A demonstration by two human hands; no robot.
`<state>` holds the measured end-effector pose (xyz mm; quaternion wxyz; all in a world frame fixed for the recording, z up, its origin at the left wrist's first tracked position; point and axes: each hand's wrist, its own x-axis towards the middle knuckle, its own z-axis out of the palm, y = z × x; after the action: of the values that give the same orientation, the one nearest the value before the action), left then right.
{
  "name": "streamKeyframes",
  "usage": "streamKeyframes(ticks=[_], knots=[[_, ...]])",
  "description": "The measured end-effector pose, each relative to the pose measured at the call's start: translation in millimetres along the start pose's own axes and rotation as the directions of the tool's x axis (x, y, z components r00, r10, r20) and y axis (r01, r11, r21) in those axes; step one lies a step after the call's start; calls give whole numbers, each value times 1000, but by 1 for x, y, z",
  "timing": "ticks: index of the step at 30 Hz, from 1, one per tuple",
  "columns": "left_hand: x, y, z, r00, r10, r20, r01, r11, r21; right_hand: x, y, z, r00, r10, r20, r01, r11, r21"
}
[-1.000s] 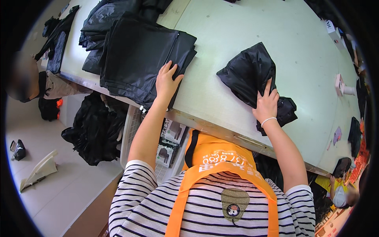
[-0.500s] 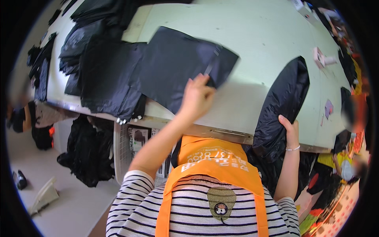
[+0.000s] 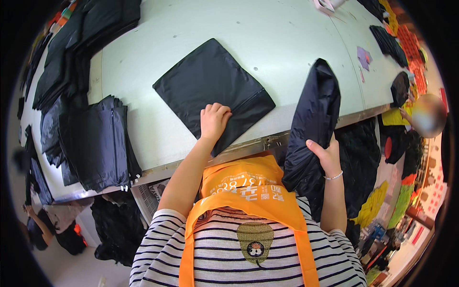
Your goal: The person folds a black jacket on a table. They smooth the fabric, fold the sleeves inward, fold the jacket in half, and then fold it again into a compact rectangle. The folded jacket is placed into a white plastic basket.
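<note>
A flat, square black fabric cover [image 3: 205, 76] lies turned cornerwise on the table in front of me. A straight seam or zipper line [image 3: 249, 99] runs along its right side. Over the near end of that line, my left hand [image 3: 215, 122] is closed, its fingers curled together on the cover; whatever tiny part they pinch is hidden. My right hand [image 3: 327, 153] grips a second piece, a bunched, shiny black fabric bag [image 3: 315, 100]. It stands up past the table's edge, with my thumb on its near face.
A stack of black covers [image 3: 93, 143] with small white tags sits at the table's left, and larger black piles [image 3: 71, 52] lie behind it. Purple scraps [image 3: 364, 57] rest at the right. Dark cloth [image 3: 361, 162] hangs below the near edge. Another person [image 3: 406, 112] is at far right.
My left hand has slid from farther up the line to its near end. The square cover now lies apart from the left stack. The whole view has turned; my right hand still holds the bag.
</note>
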<state>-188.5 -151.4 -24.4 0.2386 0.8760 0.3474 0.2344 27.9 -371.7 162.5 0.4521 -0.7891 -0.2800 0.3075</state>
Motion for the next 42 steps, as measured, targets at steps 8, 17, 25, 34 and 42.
streamKeyframes(ticks=[8,17,25,34,42], knots=[[2,-1,-2,999,42,6,-42,998,-38,-21,-26,1,952,-136,274,267,807,-526],[1,-3,0,996,60,-71,-64,996,-65,-29,-16,6,958,-132,256,251,819,-516],[17,-19,4,972,-217,87,234,902,-364,-28,-28,16,918,-120,378,321,785,-530],[53,12,-103,821,-47,569,376,795,-476,21,-20,84,503,-63,862,752,525,-400],[-22,-60,-103,900,-428,83,220,284,-933,69,11,109,678,-78,731,460,820,-339]])
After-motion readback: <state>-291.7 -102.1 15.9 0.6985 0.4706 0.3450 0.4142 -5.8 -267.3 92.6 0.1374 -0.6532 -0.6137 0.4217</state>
